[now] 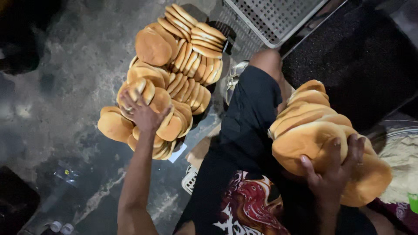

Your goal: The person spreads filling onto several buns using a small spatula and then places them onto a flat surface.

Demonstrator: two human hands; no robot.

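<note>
While the person sits low over the concrete floor [65, 87], the left hand [141, 114] reaches out onto the heap of round golden buns [174, 69] piled at left of centre. Its fingers [126, 106] are spread and curled over one or two buns at the near edge of the heap, touching them, gripping loosely; a ring shows on one finger. The heap stands in tight upright rows, edge on, with a few loose buns lying flat at the near-left side. Best handling here, I'd judge: pinch only the outer buns and keep the rows leaning on each other, or the stack slumps onto the floor.

Moving right, the person's knee and dark shorts [248, 126] sit between the two bun groups. A pale perforated tray [274, 19] lies beyond the knee, apart from the heap.

At right, the right hand [333, 167] is clenched up around a long row of buns [313, 126] held against the thigh, fingers wrapped over the nearest bun. That row looks heavy and soft; steady pressure from the end, not a squeeze, should keep it together. A bowl of pale crumbly stuff [402, 161] sits just beside it at far right.
</note>
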